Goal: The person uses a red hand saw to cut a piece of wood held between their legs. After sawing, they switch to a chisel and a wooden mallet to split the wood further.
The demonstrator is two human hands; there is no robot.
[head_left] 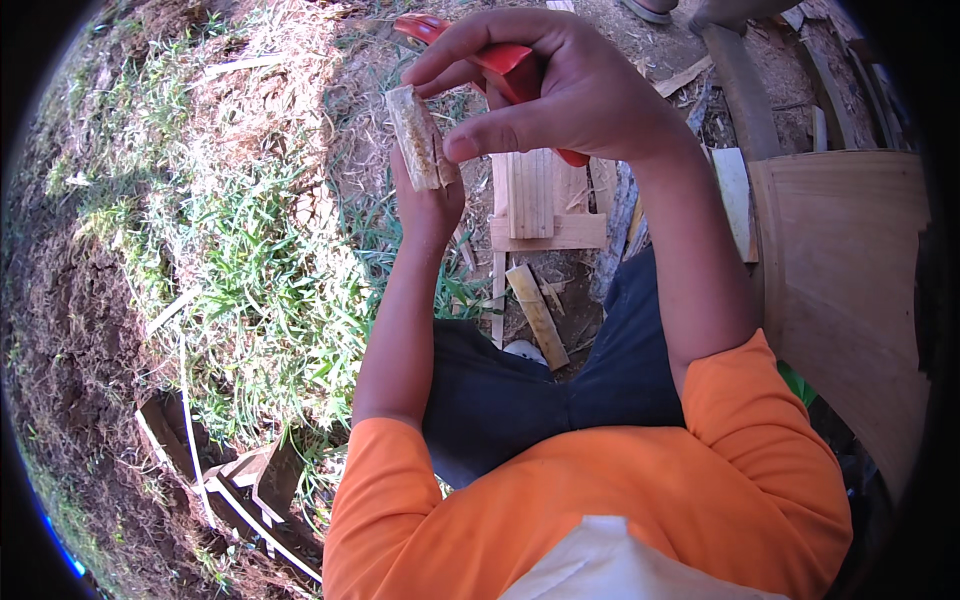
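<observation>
1. The left hand (432, 208) has hold of a short, rough, pale wooden block (411, 135), its fingers mostly hidden behind it.
2. The right hand (590, 95) is curled around a glossy red curved handle (517, 74), thumb and index finger spread partly apart beside the block; whether they touch it is unclear.
3. Beyond the dark trousers (495, 395), pale flat planks (530, 200) lie near a loose yellowish wooden strip (537, 315).

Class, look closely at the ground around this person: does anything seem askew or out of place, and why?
Yes: brown boards lie jumbled at lower left, tipped at angles among grass and soil, as if discarded. Between the knees, a loose wood piece lies aslant to the straighter boards beyond it.
</observation>
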